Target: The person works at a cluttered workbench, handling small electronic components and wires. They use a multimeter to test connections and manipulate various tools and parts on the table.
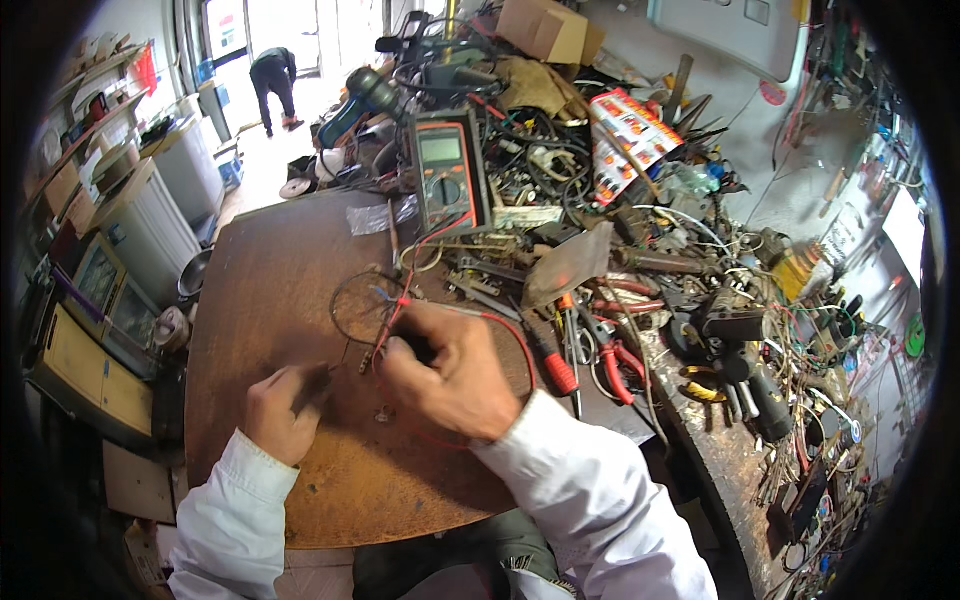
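On the brown wooden table, my right hand (450, 372) is closed in a pinch around a thin red test lead (408, 272) that runs down from a multimeter (445, 172). The tip between these fingers is partly hidden. To its left, my left hand (283, 412) is closed too, its fingertips dark and slightly blurred; whatever they grip is not clear. A dark looped cable (334, 312) lies just beyond the hands, with a small metal end near my right fingertips. The multimeter, grey with an orange edge, leans upright at the far side of the table.
Right of the hands lie a red-handled screwdriver (555, 365), red-handled pliers (612, 358) and a flat metal blade (568, 266). Tangled cables and tools pile up behind, below a cardboard box (543, 30). A person (273, 80) bends over near the bright doorway. White cabinets (150, 225) stand left.
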The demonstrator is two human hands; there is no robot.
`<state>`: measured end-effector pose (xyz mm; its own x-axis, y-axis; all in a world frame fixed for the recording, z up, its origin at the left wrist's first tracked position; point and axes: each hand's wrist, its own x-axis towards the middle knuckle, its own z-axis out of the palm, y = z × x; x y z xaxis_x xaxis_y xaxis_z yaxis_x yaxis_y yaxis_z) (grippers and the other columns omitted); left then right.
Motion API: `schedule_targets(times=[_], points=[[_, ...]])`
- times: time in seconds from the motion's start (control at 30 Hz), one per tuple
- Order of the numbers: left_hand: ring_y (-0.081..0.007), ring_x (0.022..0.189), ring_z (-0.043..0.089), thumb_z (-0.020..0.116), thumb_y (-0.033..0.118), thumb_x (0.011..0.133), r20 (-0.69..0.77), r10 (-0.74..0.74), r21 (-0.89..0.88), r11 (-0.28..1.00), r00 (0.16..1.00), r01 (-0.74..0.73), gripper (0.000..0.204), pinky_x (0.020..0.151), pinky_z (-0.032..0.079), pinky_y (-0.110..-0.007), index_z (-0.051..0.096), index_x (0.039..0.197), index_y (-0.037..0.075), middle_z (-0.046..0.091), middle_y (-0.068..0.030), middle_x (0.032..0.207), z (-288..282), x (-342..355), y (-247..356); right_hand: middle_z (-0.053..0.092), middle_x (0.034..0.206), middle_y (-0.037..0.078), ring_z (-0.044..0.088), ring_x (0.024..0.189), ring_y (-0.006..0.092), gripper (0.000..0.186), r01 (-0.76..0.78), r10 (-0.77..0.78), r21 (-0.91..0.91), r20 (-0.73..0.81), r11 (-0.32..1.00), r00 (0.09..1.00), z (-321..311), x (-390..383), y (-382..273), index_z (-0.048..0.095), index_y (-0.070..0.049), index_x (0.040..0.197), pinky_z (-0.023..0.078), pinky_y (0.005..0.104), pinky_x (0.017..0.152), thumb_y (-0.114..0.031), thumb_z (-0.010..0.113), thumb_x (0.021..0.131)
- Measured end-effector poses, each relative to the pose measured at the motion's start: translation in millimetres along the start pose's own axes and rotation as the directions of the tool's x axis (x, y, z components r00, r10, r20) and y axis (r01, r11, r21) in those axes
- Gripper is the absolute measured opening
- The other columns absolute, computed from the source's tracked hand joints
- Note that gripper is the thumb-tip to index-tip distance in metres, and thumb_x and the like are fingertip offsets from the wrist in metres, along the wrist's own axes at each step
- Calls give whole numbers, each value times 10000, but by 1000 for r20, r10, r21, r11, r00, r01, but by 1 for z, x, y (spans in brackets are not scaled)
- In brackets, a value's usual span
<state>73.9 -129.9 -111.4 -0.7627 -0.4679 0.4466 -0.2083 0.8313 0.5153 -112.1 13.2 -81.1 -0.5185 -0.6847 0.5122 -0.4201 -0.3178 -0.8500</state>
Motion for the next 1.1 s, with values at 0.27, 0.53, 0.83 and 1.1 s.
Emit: schedule_targets(times=[0.27,0.53,0.83,1.1], points=[[-331,885,688,702,-69,739,22,50,-21,999,999,-49,269,767,544,-359,679,1005,-31,690,-188,986,-3,0,13,669,695,34,561,599,78,147,-242,179,-304,-219,921,959,-208,34,-28,702,50,836,470,284,557,-87,672,792],[-349,964,652,761,-12,675,40,182,237,954,983,-186,299,864,511,-399,674,960,-35,657,-196,1029,-15,5,28,572,603,12,478,465,76,154,-429,402,-192,-167,882,900,-241,34,-8,636,20,724,369,250,424,-93,621,828],[-226,828,687,745,205,834,81,147,-335,935,986,-112,299,684,545,-324,674,996,-36,684,-162,920,61,120,171,662,812,94,615,668,146,203,-486,509,255,-33,836,860,-250,33,22,634,79,987,503,289,590,-91,577,892],[-308,782,698,805,374,714,232,21,-100,995,972,2,438,738,538,-358,710,846,-33,703,-193,808,146,191,205,653,783,102,612,632,161,167,-430,470,302,-71,851,880,-239,36,32,655,77,913,487,302,544,-63,580,863]])
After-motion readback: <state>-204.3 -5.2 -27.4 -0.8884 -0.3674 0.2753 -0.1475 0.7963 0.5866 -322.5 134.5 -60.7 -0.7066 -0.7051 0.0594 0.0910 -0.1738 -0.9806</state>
